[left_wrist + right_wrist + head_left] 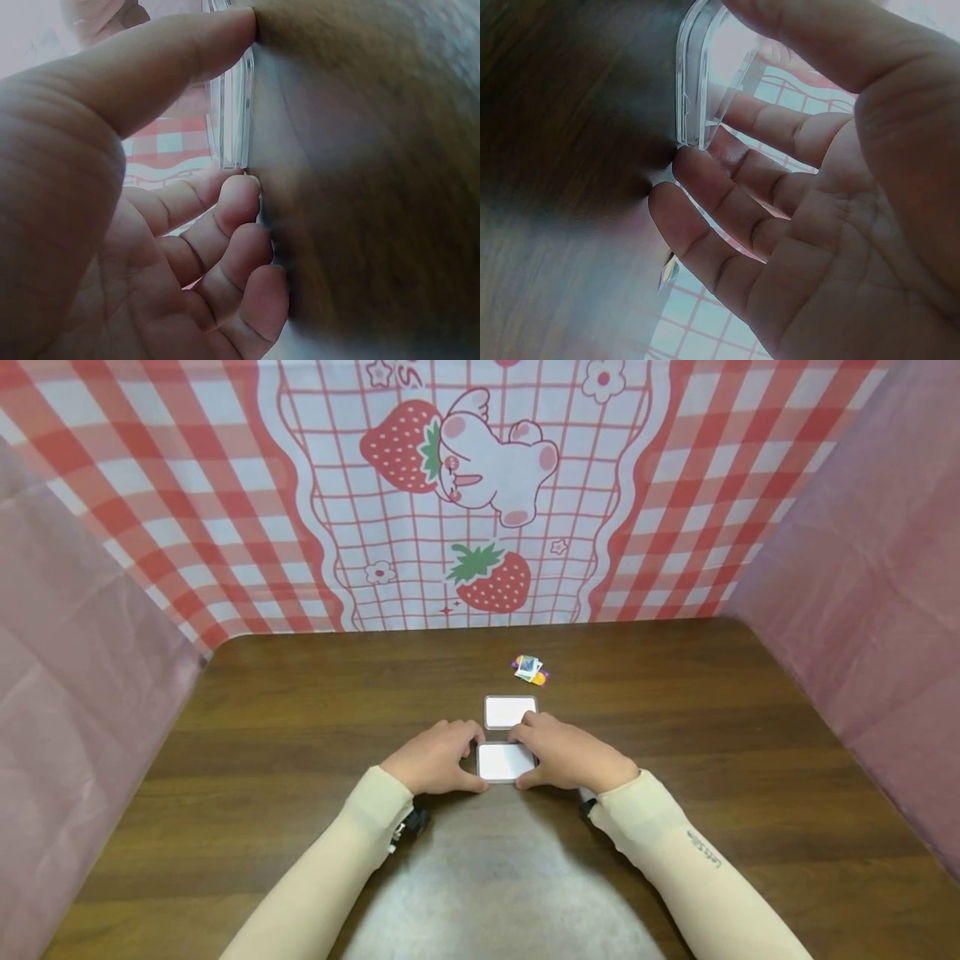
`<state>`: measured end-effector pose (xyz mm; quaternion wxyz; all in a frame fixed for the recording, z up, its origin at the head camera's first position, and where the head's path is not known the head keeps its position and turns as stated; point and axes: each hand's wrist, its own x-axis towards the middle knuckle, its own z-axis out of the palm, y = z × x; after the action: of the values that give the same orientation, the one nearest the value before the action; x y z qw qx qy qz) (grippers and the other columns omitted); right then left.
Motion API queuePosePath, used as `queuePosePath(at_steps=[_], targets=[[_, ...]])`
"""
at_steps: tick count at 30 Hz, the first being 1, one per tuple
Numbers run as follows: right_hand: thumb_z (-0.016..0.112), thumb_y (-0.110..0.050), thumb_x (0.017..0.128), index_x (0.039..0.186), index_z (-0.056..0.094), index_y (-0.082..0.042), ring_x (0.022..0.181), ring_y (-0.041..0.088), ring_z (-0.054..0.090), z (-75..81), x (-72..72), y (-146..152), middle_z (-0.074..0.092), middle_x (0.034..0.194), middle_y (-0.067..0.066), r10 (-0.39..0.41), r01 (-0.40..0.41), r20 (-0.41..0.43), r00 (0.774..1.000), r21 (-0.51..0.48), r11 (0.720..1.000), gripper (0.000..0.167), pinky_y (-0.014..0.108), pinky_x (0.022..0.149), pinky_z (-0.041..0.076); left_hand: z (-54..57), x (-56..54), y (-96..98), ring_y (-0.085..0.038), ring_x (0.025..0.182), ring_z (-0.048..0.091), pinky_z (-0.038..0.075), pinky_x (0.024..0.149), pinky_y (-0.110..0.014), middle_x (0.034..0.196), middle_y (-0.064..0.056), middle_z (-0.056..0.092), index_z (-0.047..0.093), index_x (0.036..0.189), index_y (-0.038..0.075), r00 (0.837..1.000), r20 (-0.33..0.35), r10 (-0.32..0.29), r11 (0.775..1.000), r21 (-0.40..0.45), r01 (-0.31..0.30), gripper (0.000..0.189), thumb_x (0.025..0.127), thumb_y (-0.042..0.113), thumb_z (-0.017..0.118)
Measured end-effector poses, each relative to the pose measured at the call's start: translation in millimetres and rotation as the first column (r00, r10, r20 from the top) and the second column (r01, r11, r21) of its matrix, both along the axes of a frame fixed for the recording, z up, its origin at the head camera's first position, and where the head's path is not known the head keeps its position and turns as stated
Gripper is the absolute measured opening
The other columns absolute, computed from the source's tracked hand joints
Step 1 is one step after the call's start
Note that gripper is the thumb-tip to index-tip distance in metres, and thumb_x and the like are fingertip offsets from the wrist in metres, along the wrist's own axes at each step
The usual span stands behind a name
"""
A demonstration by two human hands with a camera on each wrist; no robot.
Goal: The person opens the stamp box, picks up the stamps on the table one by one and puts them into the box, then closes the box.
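A flat, clear plastic case (pixel 506 763) with a white face and rounded corners lies on the wooden table. My left hand (pixel 437 758) grips its left end, thumb at the near edge and fingers towards the far edge. At the opposite end, my right hand (pixel 568 755) holds it in the same way. The left wrist view shows the clear rim of the case (pixel 235 120) between thumb and fingers. In the right wrist view, a corner of the case (pixel 694 90) meets the fingers. Just behind lies a second white-faced case (pixel 506 712), close to the right fingertips.
A small stack of colourful cards or stickers (pixel 529 668) lies farther back on the wooden table (pixel 300 693). Behind the table hangs a red checked cloth (pixel 660 527) with strawberries. Pink cloth (pixel 67 635) hangs on both sides.
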<state>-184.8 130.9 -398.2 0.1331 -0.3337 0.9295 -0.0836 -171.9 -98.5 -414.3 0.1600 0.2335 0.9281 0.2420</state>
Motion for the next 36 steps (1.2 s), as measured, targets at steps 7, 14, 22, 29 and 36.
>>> queuePosePath(at_steps=[7,14,22,29,36], targets=[[0.087,-0.036,0.084,0.127,0.064,-0.005,0.097,0.017,0.054,0.0,0.1,0.4,0.059,0.112,0.005,-0.001,0.001,-0.001,1.0,-0.004,1.0,0.058,0.034,0.081,0.051,-0.1,-0.1,0.1,-0.016,0.093,0.054,0.048,0.081,-0.036,0.101,0.001,0.059,0.06,0.125,0.013,1.0,-0.005,0.0,1.0,-0.002,0.0,0.058,0.083,0.043,0.086],[0.088,-0.035,0.083,0.125,0.065,-0.005,0.094,0.016,0.053,0.2,1.1,0.1,0.058,0.108,0.004,-0.001,0.001,-0.003,1.0,-0.005,1.0,0.056,0.032,0.079,0.05,-0.4,0.7,0.7,-0.016,0.092,0.054,0.048,0.08,-0.035,0.1,0.002,0.059,0.06,0.125,0.013,1.0,-0.016,-0.004,1.0,-0.011,0.004,0.057,0.084,0.042,0.086],[0.088,-0.035,0.083,0.124,0.065,-0.006,0.094,0.015,0.053,1.4,1.6,0.4,0.058,0.108,0.003,-0.004,0.004,0.0,1.0,-0.006,1.0,0.055,0.032,0.079,0.05,1.4,0.4,0.6,-0.017,0.091,0.054,0.048,0.079,-0.036,0.098,0.001,0.059,0.06,0.123,0.014,1.0,-0.022,-0.014,1.0,0.001,0.014,0.054,0.084,0.041,0.086],[0.089,-0.036,0.082,0.122,0.066,-0.007,0.093,0.015,0.053,0.3,1.6,0.5,0.058,0.105,0.002,0.001,-0.001,-0.021,1.0,-0.012,1.0,0.055,0.032,0.078,0.05,0.4,0.3,-0.3,-0.016,0.09,0.054,0.048,0.079,-0.035,0.097,0.002,0.058,0.059,0.124,0.015,1.0,-0.013,-0.007,1.0,-0.007,0.007,0.057,0.083,0.044,0.086],[0.087,-0.038,0.084,0.122,0.066,-0.007,0.09,0.013,0.054,-0.2,2.7,0.5,0.059,0.106,0.001,0.007,-0.007,-0.044,0.999,-0.01,1.0,0.054,0.033,0.077,0.051,0.2,0.1,-0.6,-0.016,0.089,0.054,0.048,0.079,-0.036,0.097,0.001,0.058,0.059,0.125,0.013,1.0,-0.003,0.002,1.0,0.002,-0.002,0.059,0.083,0.044,0.086]])
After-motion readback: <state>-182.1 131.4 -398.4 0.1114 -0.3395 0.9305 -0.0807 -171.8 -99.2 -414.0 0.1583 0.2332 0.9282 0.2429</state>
